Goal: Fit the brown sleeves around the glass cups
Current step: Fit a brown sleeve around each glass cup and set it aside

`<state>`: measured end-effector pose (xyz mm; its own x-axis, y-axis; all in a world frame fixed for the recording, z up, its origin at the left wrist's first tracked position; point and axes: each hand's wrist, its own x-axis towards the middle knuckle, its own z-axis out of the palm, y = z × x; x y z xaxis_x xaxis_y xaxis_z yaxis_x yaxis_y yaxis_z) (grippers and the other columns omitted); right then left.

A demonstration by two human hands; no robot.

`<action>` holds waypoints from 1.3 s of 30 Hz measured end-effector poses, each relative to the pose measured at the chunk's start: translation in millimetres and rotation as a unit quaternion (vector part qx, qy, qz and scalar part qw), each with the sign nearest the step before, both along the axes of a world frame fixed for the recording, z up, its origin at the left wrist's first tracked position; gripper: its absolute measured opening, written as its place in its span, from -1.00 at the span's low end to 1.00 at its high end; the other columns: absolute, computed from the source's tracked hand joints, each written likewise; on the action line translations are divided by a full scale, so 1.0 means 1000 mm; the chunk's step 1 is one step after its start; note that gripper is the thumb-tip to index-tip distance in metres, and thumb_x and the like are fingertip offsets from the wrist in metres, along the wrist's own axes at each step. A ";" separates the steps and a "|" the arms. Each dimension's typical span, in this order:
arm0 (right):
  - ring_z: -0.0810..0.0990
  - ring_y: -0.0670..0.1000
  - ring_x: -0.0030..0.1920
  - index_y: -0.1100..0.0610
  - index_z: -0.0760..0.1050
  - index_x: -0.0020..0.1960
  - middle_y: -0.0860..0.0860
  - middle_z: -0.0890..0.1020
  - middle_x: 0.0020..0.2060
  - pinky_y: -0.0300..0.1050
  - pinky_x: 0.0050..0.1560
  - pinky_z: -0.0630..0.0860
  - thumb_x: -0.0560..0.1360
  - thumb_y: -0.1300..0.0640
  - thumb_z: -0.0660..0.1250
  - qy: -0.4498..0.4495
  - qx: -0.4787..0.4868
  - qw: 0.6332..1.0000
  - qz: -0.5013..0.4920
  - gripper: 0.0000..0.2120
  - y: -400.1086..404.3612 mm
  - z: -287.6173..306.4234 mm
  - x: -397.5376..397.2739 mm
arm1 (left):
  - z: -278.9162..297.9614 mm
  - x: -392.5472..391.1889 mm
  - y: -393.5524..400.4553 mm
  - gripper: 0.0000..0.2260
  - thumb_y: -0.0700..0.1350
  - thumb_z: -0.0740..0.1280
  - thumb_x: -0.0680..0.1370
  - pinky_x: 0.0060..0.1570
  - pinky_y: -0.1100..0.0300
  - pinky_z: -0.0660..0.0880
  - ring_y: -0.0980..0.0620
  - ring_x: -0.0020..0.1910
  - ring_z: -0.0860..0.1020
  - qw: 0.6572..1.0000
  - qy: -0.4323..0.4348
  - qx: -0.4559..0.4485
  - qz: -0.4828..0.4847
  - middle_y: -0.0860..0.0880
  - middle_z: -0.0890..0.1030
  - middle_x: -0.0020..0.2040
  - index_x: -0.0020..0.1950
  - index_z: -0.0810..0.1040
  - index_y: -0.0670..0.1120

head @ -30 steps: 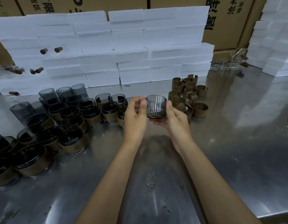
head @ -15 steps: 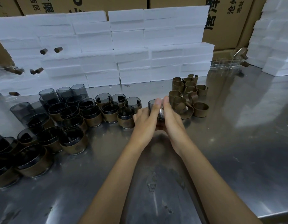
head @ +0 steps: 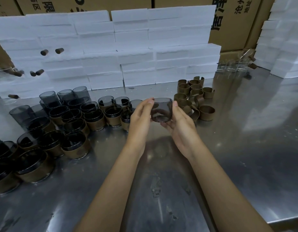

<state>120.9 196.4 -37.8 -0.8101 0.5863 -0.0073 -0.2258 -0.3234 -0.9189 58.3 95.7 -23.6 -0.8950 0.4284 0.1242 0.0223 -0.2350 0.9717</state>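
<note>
A smoky grey glass cup (head: pixel 161 108) hangs upright above the steel table (head: pixel 245 148), between both hands. My left hand (head: pixel 139 118) grips its left side, thumb tip at the rim. On the other side my right hand (head: pixel 181 127) cradles it, fingers under the base and thumb up the right wall. I see no sleeve on this cup. A pile of loose brown sleeves (head: pixel 191 96) lies just right of the hands. Several cups wearing brown sleeves (head: pixel 94 118) stand to the left, with bare grey cups (head: pixel 49 98) behind them.
A wall of white foam blocks (head: pixel 128 56) runs along the table's back, cardboard boxes (head: pixel 237 22) behind it. More foam is stacked at the far right (head: pixel 282 47). Clear glasses (head: pixel 232 66) stand at the back right. Small brown corks (head: pixel 44 52) stick in the foam.
Half a second ago both hands were closed around the cup lower, near the table. Now they have lifted and spread, and the cup shows between them.
</note>
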 end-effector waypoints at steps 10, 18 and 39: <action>0.65 0.14 0.27 0.24 0.44 0.45 0.17 0.68 0.22 -0.01 0.27 0.59 0.70 -0.13 0.11 0.066 -0.160 0.977 0.123 -0.48 0.007 0.001 0.004 | -0.002 0.005 -0.002 -0.63 -0.11 0.42 0.56 0.30 0.27 0.40 0.35 0.21 0.59 0.997 0.030 -0.003 -0.067 0.24 0.67 0.23 0.37 0.55 0.06; 0.50 0.25 0.43 0.24 0.41 0.48 0.24 0.52 0.42 0.21 0.53 0.33 0.72 -0.01 0.15 0.070 -0.097 0.975 0.189 -0.56 0.007 -0.001 0.006 | -0.001 0.004 -0.004 -0.54 0.03 0.56 0.39 0.28 0.08 0.51 0.08 0.09 0.68 0.999 0.024 0.011 -0.040 0.04 0.71 0.16 0.22 0.49 0.08; 0.71 0.21 0.11 0.24 0.54 0.32 0.26 0.64 0.23 0.03 0.08 0.64 0.56 -0.01 0.43 0.024 -0.050 0.998 -0.004 -0.56 -0.001 0.001 0.004 | -0.006 0.008 0.007 -0.85 -0.12 0.35 0.65 -0.01 0.50 0.44 0.36 0.07 0.60 0.992 0.114 -0.032 0.052 0.18 0.66 0.05 0.19 0.64 -0.01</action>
